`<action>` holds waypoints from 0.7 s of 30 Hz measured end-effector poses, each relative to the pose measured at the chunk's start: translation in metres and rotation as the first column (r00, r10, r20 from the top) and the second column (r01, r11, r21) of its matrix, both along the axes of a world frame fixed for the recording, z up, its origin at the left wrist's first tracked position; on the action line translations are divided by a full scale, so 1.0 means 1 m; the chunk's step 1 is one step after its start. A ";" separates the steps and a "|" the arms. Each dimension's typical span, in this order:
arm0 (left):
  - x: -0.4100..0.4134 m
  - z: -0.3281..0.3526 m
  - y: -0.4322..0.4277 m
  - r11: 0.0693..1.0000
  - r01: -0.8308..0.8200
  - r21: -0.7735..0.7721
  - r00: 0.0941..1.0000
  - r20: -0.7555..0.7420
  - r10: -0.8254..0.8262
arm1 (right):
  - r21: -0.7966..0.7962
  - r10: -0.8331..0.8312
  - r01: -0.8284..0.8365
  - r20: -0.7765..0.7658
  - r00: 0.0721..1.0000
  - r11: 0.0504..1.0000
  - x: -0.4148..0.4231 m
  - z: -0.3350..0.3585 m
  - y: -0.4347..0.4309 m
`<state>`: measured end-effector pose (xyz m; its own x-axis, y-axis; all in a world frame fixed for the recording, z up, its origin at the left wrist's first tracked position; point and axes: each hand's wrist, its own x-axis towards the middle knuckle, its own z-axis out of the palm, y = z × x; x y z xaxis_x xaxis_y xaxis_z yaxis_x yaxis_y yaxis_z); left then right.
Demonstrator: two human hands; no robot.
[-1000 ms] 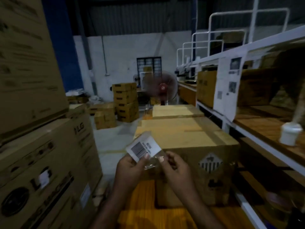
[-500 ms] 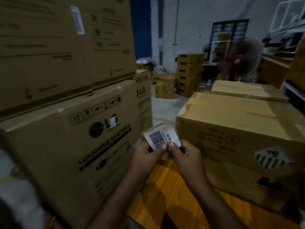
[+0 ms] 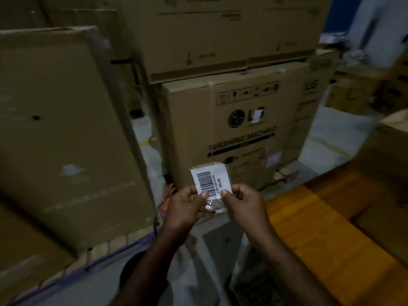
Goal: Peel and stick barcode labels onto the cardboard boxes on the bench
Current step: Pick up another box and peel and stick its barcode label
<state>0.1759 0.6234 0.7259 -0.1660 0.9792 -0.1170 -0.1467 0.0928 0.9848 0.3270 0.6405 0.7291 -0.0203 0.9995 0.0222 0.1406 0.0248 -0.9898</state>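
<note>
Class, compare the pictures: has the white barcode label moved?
Yes, leftwards. The white barcode label earlier sat right of the brown LG washing-machine carton; now it overlaps that carton's lower front, pinched by the left hand and right hand.

floor (image 3: 326, 138): grey concrete, seen at 2 o'clock and at 6 o'clock
washing machine box (image 3: 231, 133): 12 o'clock, upright at floor level, printed face to camera
tall plain box (image 3: 66, 133): 9 o'clock, upright on wooden slats (image 3: 103, 247)
bench (image 3: 309, 235): orange wood top, 4 o'clock
cardboard box (image 3: 390, 177): on bench, 3 o'clock, cut off by frame edge
small boxes (image 3: 353, 96): on floor, 2 o'clock, blurred
</note>
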 end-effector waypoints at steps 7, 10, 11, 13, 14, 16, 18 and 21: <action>-0.121 -0.029 -0.050 0.965 -0.245 -0.097 0.968 0.027 0.249 | -0.106 0.241 -0.240 -0.008 0.971 0.965 -0.125 -0.026 -0.007; -0.182 -0.050 -0.072 0.921 -0.351 -0.168 0.936 -0.073 0.344 | -0.205 0.320 -0.321 -0.037 0.947 0.925 -0.189 -0.044 -0.016; -0.201 -0.058 -0.080 0.912 -0.371 -0.177 0.928 -0.107 0.356 | -0.229 0.332 -0.331 -0.037 0.943 0.916 -0.210 -0.053 -0.020; -0.235 -0.074 -0.097 0.880 -0.420 -0.222 0.907 -0.140 0.398 | -0.268 0.367 -0.360 -0.027 0.930 0.893 -0.247 -0.070 -0.030; -0.249 -0.084 -0.105 0.856 -0.451 -0.253 0.893 -0.147 0.426 | -0.282 0.392 -0.380 -0.016 0.920 0.881 -0.264 -0.079 -0.035; -0.271 -0.100 -0.119 0.813 -0.493 -0.310 0.870 -0.153 0.470 | -0.330 0.421 -0.395 0.008 0.907 0.857 -0.291 -0.096 -0.045; -0.288 -0.118 -0.129 0.781 -0.510 -0.360 0.858 -0.150 0.492 | -0.398 0.448 -0.410 0.001 0.894 0.820 -0.313 -0.111 -0.052; -0.309 -0.147 -0.134 0.728 -0.521 -0.445 0.843 -0.135 0.521 | -0.491 0.456 -0.387 0.024 0.890 0.781 -0.339 -0.140 -0.053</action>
